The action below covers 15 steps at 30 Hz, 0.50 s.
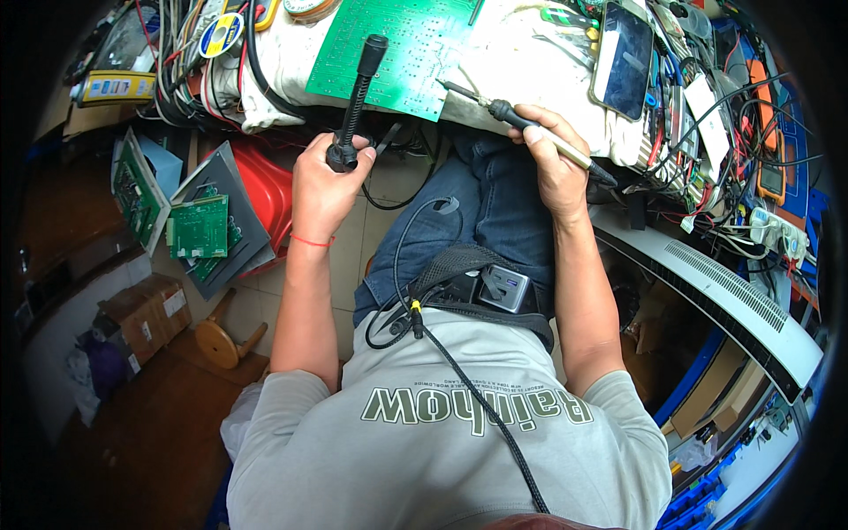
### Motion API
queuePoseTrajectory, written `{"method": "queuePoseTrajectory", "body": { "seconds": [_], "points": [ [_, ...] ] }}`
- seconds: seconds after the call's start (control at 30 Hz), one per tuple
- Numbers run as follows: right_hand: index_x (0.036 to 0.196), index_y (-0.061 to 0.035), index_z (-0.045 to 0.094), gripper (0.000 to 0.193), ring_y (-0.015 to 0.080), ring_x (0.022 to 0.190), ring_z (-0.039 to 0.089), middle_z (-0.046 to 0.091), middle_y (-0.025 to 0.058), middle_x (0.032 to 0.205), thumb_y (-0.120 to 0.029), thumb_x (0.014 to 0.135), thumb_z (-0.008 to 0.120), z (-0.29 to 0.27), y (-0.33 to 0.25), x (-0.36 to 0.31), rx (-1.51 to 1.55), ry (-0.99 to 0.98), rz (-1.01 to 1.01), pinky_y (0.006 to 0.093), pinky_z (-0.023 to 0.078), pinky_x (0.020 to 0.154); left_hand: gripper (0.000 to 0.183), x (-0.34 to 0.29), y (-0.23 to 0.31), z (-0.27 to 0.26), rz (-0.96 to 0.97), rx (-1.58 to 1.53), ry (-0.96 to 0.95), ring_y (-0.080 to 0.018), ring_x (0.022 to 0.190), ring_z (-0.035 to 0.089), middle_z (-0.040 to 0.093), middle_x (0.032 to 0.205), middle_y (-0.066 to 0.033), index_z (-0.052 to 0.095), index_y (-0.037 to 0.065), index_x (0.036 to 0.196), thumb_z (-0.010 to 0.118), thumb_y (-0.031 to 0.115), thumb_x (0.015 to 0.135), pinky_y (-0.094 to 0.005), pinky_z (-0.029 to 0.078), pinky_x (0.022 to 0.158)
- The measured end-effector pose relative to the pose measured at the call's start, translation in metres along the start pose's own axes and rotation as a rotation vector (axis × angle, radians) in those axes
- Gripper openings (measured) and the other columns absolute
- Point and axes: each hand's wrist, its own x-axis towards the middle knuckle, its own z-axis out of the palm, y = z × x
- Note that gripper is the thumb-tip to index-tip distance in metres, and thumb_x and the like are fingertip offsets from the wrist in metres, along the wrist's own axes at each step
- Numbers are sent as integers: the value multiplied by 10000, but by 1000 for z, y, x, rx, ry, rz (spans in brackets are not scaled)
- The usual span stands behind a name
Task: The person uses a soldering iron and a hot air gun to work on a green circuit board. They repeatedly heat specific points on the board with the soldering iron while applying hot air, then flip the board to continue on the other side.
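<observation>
My left hand [325,181] is closed round a black desoldering pump [360,93], whose spring-wound plunger rod and knob stick out above the fist. Its far end is hidden. In my right hand [555,155] is a soldering iron [503,112], gripped like a pen between thumb and fingers. The iron's tip points left, at the right edge of a green circuit board [397,66]; whether it touches cannot be told. That board lies on a white cloth [521,53] on the bench, and the pump covers part of it from this view.
A smartphone [623,62] lies right of the board, near multimeters [768,168] and tangled cables. Solder spools [221,35] and a yellow box [115,88] sit at the left. Below them, more circuit boards [199,230] lean by a red stool [265,190]. A cable crosses my lap.
</observation>
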Motion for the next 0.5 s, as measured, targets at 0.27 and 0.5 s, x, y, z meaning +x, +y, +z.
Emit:
{"method": "queuePoseTrajectory", "body": {
  "seconds": [0.27, 0.5],
  "points": [
    [1229, 54, 672, 297, 162, 930, 699, 735, 122, 1024, -106, 985, 618, -1, 4, 0, 29, -12, -12, 280, 542, 878, 214, 4, 11, -12, 101, -97, 39, -139, 888, 644, 681, 1011, -72, 717, -22, 1007, 804, 105, 859, -286, 513, 820],
    [1243, 39, 675, 299, 148, 904, 692, 749, 112, 985, -128, 1002, 616, -3, 7, 2, 58, -3, -16, 272, 546, 860, 222, 5, 10, -4, 56, -104, 16, -81, 788, 598, 683, 908, -21, 715, -9, 1006, 810, 136, 867, -255, 506, 749]
  ]
}}
